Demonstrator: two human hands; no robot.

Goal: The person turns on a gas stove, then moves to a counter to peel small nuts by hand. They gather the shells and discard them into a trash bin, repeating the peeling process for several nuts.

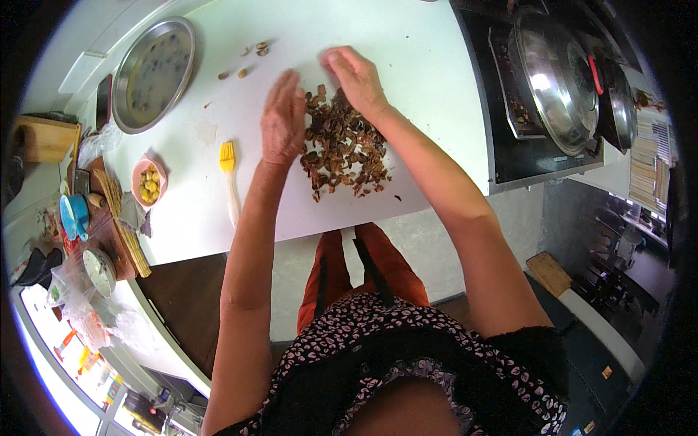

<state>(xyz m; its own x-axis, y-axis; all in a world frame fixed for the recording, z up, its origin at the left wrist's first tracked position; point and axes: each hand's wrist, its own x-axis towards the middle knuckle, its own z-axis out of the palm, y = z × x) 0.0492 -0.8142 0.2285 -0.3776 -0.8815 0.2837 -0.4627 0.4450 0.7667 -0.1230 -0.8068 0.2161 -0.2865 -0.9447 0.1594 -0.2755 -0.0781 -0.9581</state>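
Note:
A loose pile of brown broken shells and peelings (343,147), probably from nuts, is spread over the white countertop (436,98) before me. My left hand (282,120) is at the pile's left edge, its palm side facing the shells and its fingers stretched forward, with nothing seen in it. Over the far right edge of the pile is my right hand (357,82), bent inward; its fingertips are blurred and its underside is hidden. To the left of my left forearm lies a pastry brush (229,180) with yellow bristles and a pale handle.
A steel basin (188,82) of cloudy water with dark pieces stands far left. Nearer is a pink bowl (135,182) of yellow peeled kernels. Several small nuts (242,73) lie beyond my left hand. A whisk broom (122,220) lies left; a lidded pan (561,82) sits on the cooktop right.

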